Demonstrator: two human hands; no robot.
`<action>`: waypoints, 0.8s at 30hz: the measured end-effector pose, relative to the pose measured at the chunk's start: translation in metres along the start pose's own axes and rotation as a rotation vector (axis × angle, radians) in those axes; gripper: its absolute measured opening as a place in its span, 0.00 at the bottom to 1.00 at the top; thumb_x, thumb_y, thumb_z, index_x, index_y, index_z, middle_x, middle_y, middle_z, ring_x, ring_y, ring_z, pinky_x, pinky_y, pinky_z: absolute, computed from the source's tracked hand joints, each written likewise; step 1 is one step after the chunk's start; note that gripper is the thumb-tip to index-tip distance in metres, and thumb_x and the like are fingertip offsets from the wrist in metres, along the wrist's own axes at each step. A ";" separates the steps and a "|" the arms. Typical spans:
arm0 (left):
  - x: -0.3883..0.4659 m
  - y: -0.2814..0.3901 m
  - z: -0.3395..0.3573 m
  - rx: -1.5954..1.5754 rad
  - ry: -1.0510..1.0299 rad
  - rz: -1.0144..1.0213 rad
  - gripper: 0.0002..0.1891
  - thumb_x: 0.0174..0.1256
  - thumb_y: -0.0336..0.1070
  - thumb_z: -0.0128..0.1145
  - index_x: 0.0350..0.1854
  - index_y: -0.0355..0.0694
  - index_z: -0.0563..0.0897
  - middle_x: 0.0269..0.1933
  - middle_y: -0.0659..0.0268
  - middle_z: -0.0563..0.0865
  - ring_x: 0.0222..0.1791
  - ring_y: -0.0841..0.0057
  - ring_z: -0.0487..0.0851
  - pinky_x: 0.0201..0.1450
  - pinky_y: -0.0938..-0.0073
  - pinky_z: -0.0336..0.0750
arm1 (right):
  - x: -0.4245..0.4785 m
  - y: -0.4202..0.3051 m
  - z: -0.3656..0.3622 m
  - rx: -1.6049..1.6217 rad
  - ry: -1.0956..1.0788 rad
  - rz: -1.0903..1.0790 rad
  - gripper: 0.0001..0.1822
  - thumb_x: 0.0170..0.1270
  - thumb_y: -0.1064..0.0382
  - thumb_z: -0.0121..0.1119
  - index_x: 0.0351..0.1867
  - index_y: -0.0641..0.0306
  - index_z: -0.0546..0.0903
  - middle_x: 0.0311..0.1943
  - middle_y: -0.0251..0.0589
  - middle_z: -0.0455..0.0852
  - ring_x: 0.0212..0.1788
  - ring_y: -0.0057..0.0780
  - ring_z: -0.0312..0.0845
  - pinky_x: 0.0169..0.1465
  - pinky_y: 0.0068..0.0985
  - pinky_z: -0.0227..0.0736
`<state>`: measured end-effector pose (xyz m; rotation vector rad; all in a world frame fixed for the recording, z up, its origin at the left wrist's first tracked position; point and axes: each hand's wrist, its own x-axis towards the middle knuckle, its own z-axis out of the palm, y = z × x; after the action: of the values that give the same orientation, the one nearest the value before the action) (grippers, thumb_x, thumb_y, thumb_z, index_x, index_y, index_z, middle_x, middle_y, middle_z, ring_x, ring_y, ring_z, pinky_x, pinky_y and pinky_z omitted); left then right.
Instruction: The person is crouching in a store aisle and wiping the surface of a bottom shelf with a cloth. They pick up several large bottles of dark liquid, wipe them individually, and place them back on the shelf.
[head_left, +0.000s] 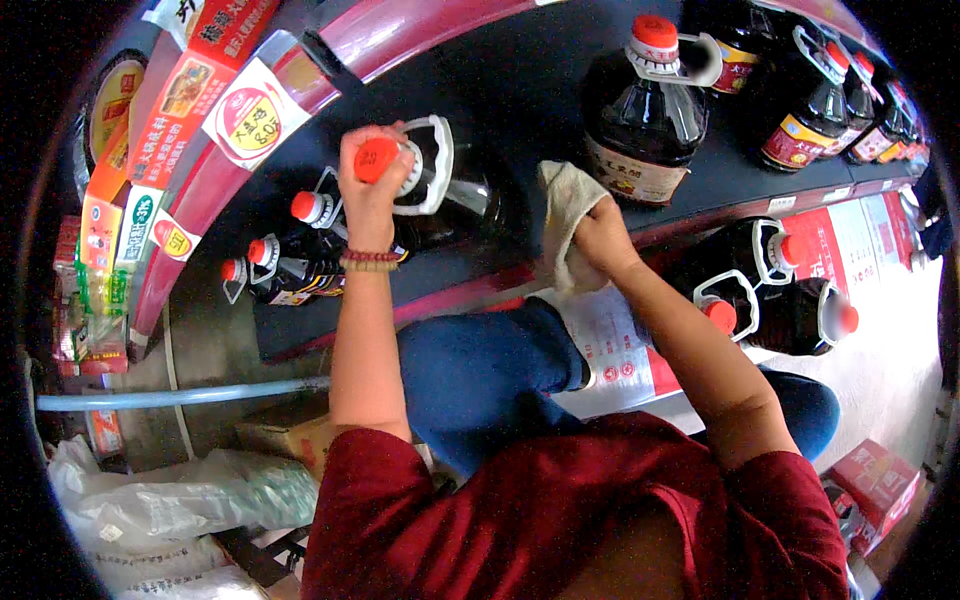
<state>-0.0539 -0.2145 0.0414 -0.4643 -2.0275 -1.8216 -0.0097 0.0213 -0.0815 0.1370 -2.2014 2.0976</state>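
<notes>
My left hand (375, 169) grips the neck of a large dark plastic bottle (469, 195), just under its red cap (375, 159). The bottle leans over the dark shelf, its white carry handle (442, 165) standing out to the right. A cream-coloured cloth (566, 221) is bunched in my right hand (604, 236), at the shelf's front edge. Just beyond the cloth, another big dark bottle (645, 120) stands upright on the shelf (525, 97), with a red cap, a white handle and a pale label.
Smaller capped bottles (319, 210) stand left of my left hand. More bottles (810, 124) line the shelf at right. Three dark bottles (787, 315) with white handles are low at right, beside printed cartons (844, 232). A pink shelf edge (217, 180) with price tags curves at left, near a blue pole (187, 394).
</notes>
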 end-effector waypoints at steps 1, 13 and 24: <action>-0.007 0.002 -0.001 -0.007 -0.001 0.043 0.15 0.50 0.23 0.61 0.40 0.39 0.73 0.40 0.63 0.80 0.46 0.73 0.77 0.58 0.69 0.68 | 0.006 -0.005 -0.004 0.002 -0.017 -0.100 0.18 0.60 0.64 0.54 0.51 0.67 0.78 0.49 0.48 0.82 0.53 0.37 0.77 0.56 0.28 0.68; -0.075 0.029 0.000 0.220 -0.116 0.361 0.18 0.43 0.24 0.62 0.38 0.40 0.71 0.39 0.61 0.78 0.50 0.63 0.76 0.56 0.62 0.69 | 0.094 -0.104 0.047 -0.322 -0.710 -0.224 0.23 0.55 0.53 0.53 0.50 0.61 0.80 0.46 0.48 0.83 0.48 0.39 0.79 0.51 0.32 0.72; -0.071 0.029 0.007 0.581 0.016 0.460 0.20 0.36 0.30 0.66 0.36 0.42 0.75 0.42 0.62 0.75 0.52 0.60 0.70 0.56 0.60 0.64 | 0.095 -0.145 0.076 -0.885 -0.802 -0.580 0.14 0.53 0.56 0.54 0.33 0.63 0.82 0.35 0.52 0.84 0.40 0.51 0.79 0.43 0.39 0.75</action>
<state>0.0221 -0.2036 0.0316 -0.6596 -2.0926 -0.9178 -0.0858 -0.0614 0.0713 1.4901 -2.7410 0.6891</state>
